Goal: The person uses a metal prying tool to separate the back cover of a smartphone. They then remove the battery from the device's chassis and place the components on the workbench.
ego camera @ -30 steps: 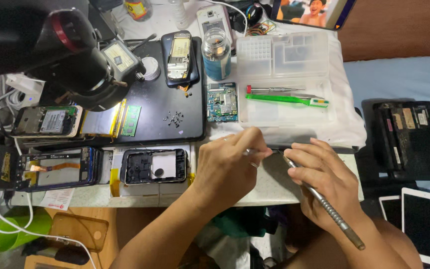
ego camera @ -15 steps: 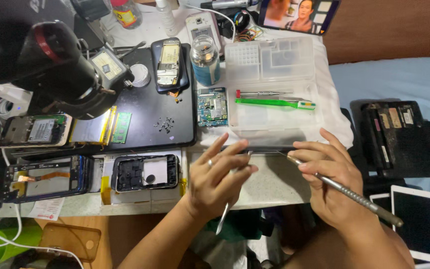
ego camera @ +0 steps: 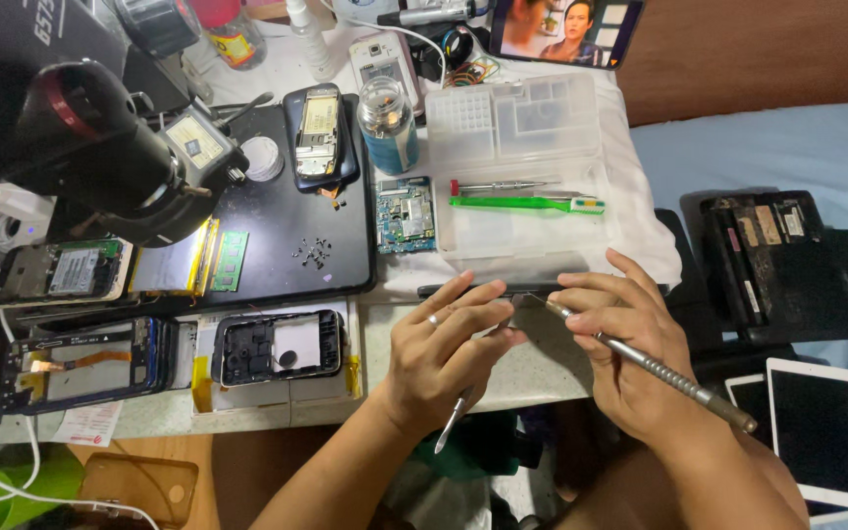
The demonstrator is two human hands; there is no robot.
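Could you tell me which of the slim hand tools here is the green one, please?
The green-handled tool lying in the clear plastic tray; the red-tipped screwdriver beside it and the one in the right hand are metal grey.

A thin dark phone (ego camera: 503, 291) is held edge-up over the front of the table, seen almost side-on, so only its narrow black edge shows. A slim grey metal tool (ego camera: 650, 365) with a knurled handle slants down to the right, its fine tip touching the phone's edge. Silver tweezers (ego camera: 455, 420) hang point-down below the phone.
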